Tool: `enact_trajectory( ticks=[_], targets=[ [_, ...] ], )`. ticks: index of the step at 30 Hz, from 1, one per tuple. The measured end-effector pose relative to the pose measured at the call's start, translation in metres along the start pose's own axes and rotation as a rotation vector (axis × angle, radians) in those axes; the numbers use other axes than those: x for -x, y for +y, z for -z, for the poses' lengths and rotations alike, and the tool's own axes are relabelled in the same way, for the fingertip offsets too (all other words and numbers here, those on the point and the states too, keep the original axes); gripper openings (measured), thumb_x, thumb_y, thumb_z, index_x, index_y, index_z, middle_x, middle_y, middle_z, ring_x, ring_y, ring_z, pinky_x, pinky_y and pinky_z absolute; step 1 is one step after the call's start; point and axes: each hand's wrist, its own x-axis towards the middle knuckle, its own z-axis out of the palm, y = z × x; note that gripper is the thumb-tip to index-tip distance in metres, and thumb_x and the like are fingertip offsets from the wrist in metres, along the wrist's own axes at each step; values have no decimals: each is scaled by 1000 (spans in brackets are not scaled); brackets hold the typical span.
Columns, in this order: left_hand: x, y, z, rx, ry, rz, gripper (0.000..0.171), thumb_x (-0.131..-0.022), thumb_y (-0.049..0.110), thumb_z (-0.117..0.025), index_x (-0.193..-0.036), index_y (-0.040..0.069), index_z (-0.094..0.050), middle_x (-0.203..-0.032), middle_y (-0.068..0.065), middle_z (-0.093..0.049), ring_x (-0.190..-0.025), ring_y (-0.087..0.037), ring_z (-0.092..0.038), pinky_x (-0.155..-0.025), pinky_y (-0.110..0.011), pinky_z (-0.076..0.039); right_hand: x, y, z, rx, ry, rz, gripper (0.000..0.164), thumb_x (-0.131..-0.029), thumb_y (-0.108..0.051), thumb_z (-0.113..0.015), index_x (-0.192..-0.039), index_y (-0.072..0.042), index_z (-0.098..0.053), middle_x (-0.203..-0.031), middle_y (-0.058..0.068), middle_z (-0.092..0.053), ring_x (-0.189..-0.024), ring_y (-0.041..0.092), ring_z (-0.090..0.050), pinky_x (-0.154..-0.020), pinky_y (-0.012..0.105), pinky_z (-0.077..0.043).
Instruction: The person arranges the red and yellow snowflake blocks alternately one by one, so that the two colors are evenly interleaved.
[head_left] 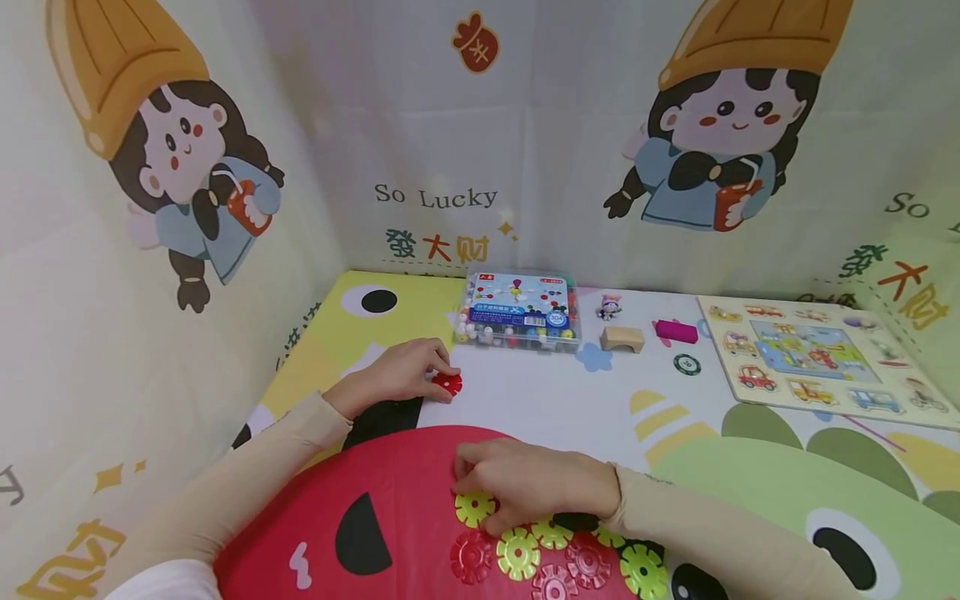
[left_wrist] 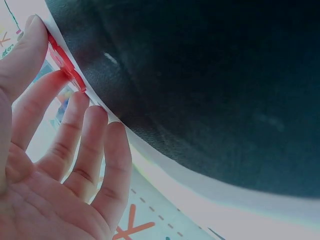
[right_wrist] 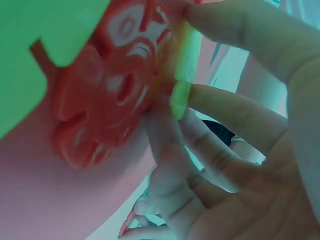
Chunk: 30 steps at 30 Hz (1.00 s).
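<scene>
In the head view my left hand (head_left: 405,373) pinches a red notched plastic building disc (head_left: 447,383) on the white part of the mat. Thumb and index finger hold the disc (left_wrist: 64,61) by its edges in the left wrist view; the other fingers are loosely bent. Nearer to me, my right hand (head_left: 536,479) pinches a yellow notched disc (head_left: 474,508) between thumb and fingers. The right wrist view shows that disc (right_wrist: 184,70) nearly edge-on. Beside it lies a red disc (right_wrist: 102,92). Several yellow discs (head_left: 518,553) and red discs (head_left: 472,557) lie below this hand, some partly hidden.
A clear plastic box of small colored pieces (head_left: 517,308) stands at the back. To its right are a small figurine (head_left: 609,307), a wooden arch block (head_left: 622,338), a magenta block (head_left: 677,332) and a round chip (head_left: 687,364). A wooden picture puzzle (head_left: 825,354) lies far right.
</scene>
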Motion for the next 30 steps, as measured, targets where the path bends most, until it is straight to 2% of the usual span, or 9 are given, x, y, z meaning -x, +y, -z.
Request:
enact_trajectory(
  ticks=[5, 8, 13, 16, 21, 25, 30],
  targets=[
    [1, 1, 0, 3, -9, 4, 52, -71, 48, -78, -118, 29, -67, -106, 6, -58, -91, -9, -52, -72, -24, -46, -1, -1, -1, 92, 37, -11, 48, -72, -53, -75, -114, -28, -68, -108, -9, -60, -90, -4, -52, -73, 11, -47],
    [0, 1, 0, 0, -9, 2, 51, -72, 48, -77, -118, 29, -67, -106, 6, -58, -91, -8, -51, -72, -24, -46, -1, 8, 4, 115, 89, -54, 44, -73, -52, -74, -109, -26, -71, -104, -7, -63, -83, -3, -54, -71, 13, -47],
    [-2, 0, -1, -4, 0, -3, 52, -71, 50, -77, -117, 29, -68, -104, 7, -57, -88, -8, -51, -70, -24, -45, -5, 46, 25, 67, 268, -241, 38, -74, -40, -76, -105, -17, -74, -95, -3, -65, -71, 2, -53, -61, 16, -44],
    [-3, -1, -1, -9, 2, -7, 52, -71, 50, -77, -117, 29, -68, -104, 7, -57, -87, -8, -51, -69, -24, -45, -12, 70, 33, 73, 346, -347, 41, -73, -38, -77, -106, -14, -74, -95, -1, -67, -73, 5, -53, -60, 19, -45],
    [-4, -1, 0, -18, -1, -13, 51, -72, 49, -77, -118, 30, -67, -105, 8, -57, -89, -7, -50, -71, -23, -45, -24, 92, 32, 76, 364, -407, 40, -76, -35, -78, -108, -13, -73, -98, 1, -70, -83, 9, -60, -69, 21, -49],
    [-3, -1, 0, -20, -12, -7, 51, -72, 48, -77, -118, 30, -67, -105, 7, -58, -89, -7, -50, -71, -23, -45, -30, 93, 28, 81, 376, -409, 35, -76, -32, -79, -104, -13, -75, -100, 2, -70, -90, 14, -65, -75, 26, -53],
    [-4, 2, 3, -31, -29, -20, 50, -72, 47, -78, -117, 29, -68, -103, 6, -58, -88, -7, -50, -71, -24, -45, -32, 89, 26, 129, 366, -396, 33, -78, -32, -77, -106, -15, -75, -101, 2, -67, -87, 14, -62, -71, 26, -52]
  ],
)
